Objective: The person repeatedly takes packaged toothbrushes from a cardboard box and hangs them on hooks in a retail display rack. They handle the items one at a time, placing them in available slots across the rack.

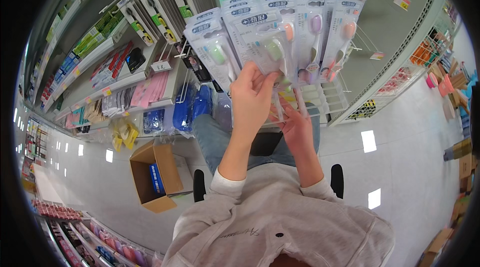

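My left hand (pixel 253 90) pinches the lower part of a clear blister-packed toothbrush (pixel 275 51) with a green head cover, in front of other hanging packs. Below and to its right, my right hand (pixel 296 122) is raised among the packs' lower ends. Clear plastic and glare overlap its fingers, so its grip is unclear. Similar packs hang around the one in my left hand: a green-covered toothbrush (pixel 217 55) on the left, a purple-covered toothbrush (pixel 315 27) and an orange-covered toothbrush (pixel 348 30) on the right.
Black-headed toothbrush packs (pixel 155 14) hang at the upper left, above shelves with pink packets (pixel 150 89) and blue bagged goods (pixel 183 111). An opened cardboard box (pixel 161 177) stands on the floor at left. A perforated shelf upright (pixel 397 51) rises at right.
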`<state>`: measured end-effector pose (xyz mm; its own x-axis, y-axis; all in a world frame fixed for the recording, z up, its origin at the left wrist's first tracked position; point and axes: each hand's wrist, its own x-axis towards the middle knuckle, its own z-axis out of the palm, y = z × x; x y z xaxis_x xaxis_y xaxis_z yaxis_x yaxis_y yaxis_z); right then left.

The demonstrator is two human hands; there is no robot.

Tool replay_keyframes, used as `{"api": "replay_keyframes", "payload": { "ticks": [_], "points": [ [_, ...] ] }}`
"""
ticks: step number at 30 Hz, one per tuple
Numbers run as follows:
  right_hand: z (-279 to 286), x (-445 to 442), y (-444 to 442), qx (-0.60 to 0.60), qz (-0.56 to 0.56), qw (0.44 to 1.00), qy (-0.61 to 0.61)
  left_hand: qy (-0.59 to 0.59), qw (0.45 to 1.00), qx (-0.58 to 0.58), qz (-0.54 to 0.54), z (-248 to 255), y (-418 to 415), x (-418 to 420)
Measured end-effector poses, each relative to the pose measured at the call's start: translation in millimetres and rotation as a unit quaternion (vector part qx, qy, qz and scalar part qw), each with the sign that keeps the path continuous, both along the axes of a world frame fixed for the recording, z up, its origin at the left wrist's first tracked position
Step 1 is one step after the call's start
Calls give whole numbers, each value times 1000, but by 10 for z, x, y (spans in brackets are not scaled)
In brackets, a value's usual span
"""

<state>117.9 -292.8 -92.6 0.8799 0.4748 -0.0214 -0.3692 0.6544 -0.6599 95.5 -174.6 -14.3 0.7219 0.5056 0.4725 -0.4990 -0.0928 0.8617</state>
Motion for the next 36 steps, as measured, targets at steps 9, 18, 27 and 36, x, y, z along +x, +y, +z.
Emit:
{"api": "replay_keyframes", "payload": {
  "ticks": [9,18,27,36],
  "points": [
    [-38,-2,-1,15,-6,1000,-6,25,999,38,11,27,-92,-2],
    [-64,-9,7,34,-3,999,19,4,948,244,203,-99,-134,77],
    [-24,-15,-32,37,-16,999,21,-91,918,268,279,-22,-235,130],
    [-11,-9,-63,40,-13,999,16,-57,906,384,170,-147,-264,34]
  ]
}}
